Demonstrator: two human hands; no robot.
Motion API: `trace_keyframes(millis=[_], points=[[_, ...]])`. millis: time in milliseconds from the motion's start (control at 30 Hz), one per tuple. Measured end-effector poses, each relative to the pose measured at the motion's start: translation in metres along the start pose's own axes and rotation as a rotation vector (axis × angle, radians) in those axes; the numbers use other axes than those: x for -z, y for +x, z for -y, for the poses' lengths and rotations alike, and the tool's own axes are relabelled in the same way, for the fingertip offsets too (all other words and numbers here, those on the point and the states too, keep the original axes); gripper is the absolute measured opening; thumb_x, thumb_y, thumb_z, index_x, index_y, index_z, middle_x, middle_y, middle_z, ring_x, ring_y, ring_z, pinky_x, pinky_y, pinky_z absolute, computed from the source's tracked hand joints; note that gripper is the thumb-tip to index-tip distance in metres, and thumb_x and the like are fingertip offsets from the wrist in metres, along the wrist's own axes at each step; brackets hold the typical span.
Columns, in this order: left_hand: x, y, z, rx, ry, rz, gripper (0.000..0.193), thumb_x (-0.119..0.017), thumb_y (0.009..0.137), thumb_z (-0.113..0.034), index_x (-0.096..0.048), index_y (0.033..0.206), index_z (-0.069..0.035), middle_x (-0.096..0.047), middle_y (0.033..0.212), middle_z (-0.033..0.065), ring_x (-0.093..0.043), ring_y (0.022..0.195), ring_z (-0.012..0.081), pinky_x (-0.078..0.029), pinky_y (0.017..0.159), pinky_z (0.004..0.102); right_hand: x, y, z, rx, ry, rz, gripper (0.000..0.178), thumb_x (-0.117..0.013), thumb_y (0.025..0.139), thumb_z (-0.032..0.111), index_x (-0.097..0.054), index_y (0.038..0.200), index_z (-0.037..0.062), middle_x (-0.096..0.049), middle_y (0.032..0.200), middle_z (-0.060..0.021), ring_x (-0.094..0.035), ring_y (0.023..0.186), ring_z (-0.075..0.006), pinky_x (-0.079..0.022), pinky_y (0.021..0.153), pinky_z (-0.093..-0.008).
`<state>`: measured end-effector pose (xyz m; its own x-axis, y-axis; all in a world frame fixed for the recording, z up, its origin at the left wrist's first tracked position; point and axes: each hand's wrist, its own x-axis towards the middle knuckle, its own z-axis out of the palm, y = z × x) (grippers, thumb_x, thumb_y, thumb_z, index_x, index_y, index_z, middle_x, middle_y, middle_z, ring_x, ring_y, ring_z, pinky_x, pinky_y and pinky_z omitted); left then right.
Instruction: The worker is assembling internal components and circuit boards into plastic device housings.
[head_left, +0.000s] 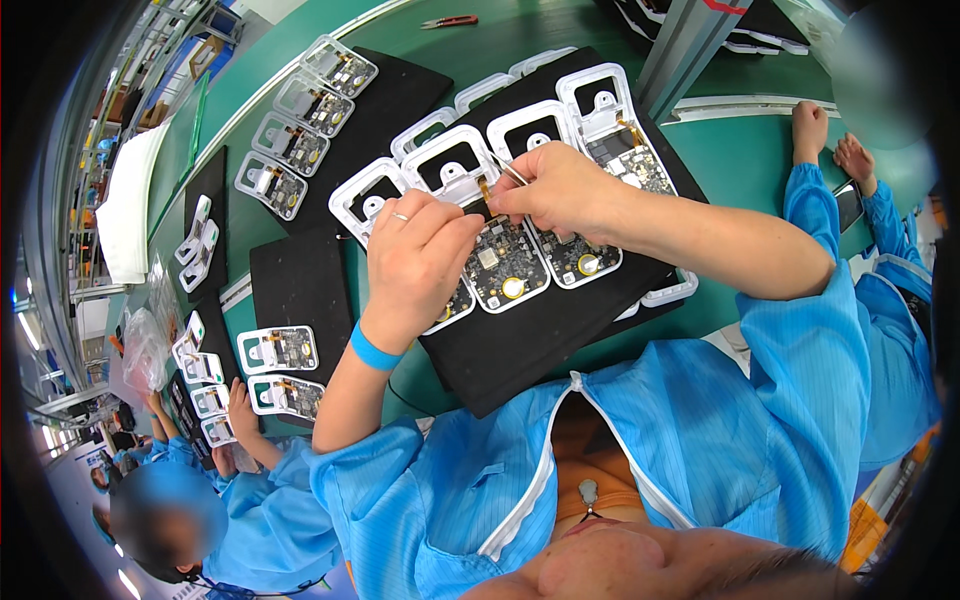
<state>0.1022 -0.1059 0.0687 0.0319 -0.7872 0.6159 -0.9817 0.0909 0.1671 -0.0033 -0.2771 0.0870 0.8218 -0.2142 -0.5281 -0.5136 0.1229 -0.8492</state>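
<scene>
My right hand [565,190] pinches a pair of metal tweezers [512,174] over a white plastic housing [447,158] with a dark circuit board [497,255] attached below it. Between my fingertips and the housing shows an orange flex cable [485,190]. My left hand [415,265] lies curled over the neighbouring unit, knuckles up, its index finger reaching toward the same cable; its fingertips are hidden. A round yellow-rimmed coin cell [513,288] sits on the board's lower part. Similar units stand on both sides, among them a white housing [592,95] at the right.
A black mat [530,350] lies under the units on a green table [420,40]. More units [290,145] lie at the left. Red-handled snips [449,21] rest at the back, near a metal post [690,55]. Co-workers in blue sit left [260,510] and right [885,330].
</scene>
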Motion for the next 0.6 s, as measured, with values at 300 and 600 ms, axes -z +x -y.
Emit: trace_keyframes(millis=[300,600], points=[[-0.006,-0.007,-0.004,0.198,-0.048,0.0,0.018,-0.076,0.066,-0.004,-0.069,0.082,-0.006,-0.06,0.078,0.0029,-0.054,0.076,0.0225,-0.043,0.068,0.0349,0.005,0.016,-0.011,0.142,-0.251,-0.062,0.012,-0.073,0.082,0.015,-0.071,0.083,0.0023,-0.064,0.07,-0.0018,-0.051,0.059,-0.0059,-0.04,0.051,-0.0225],[-0.008,-0.01,-0.009,0.182,-0.083,0.026,0.019,-0.075,0.067,-0.003,-0.07,0.085,-0.005,-0.058,0.077,0.0034,-0.052,0.077,0.0232,-0.043,0.069,0.0351,0.005,0.021,-0.013,0.138,-0.393,-0.057,0.011,-0.073,0.08,0.012,-0.071,0.08,0.0016,-0.064,0.071,-0.003,-0.052,0.06,-0.0079,-0.041,0.054,-0.0246]])
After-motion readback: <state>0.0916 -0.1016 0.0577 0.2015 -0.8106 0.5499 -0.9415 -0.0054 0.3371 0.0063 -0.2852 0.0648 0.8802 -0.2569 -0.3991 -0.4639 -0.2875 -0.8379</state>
